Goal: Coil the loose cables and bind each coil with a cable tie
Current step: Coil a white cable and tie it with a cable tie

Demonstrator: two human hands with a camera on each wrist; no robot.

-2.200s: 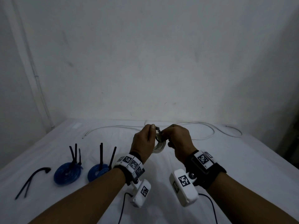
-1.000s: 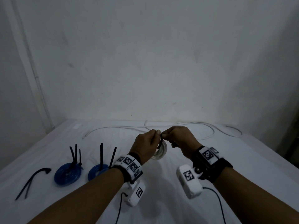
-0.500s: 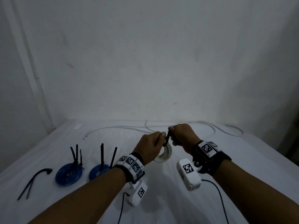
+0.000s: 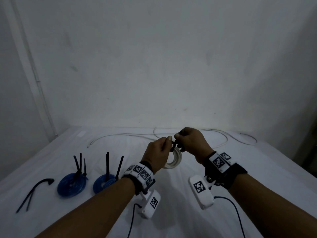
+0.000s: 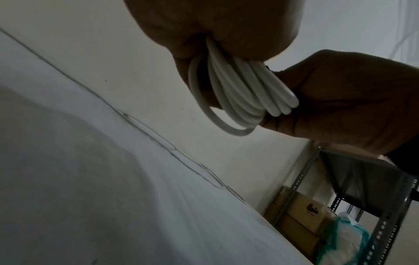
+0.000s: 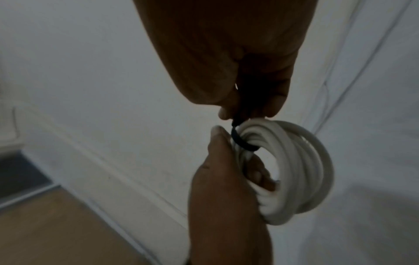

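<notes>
A white cable coil [image 4: 174,159] hangs above the white table [image 4: 223,169], held at its top by my left hand [image 4: 158,152]. In the right wrist view the left hand's fingers reach through the white cable coil [image 6: 294,170] and its thumb presses the side. A black cable tie [image 6: 241,141] loops around the strands. My right hand [image 4: 187,141] pinches the tie's tail just above the coil. The left wrist view shows the coil [image 5: 238,93] bunched between both hands. Two bound blue coils [image 4: 72,185] [image 4: 104,183] lie at the left with black tie tails standing up.
A loose white cable [image 4: 214,134] snakes along the table's far edge by the wall. Spare black ties [image 4: 32,193] lie at the front left. A metal shelf with boxes [image 5: 306,211] stands beyond the table's right end.
Both hands have risen a little with the coil. The right hand has drawn the black tie's tail up and away, and the loop now sits tighter around the strands.
</notes>
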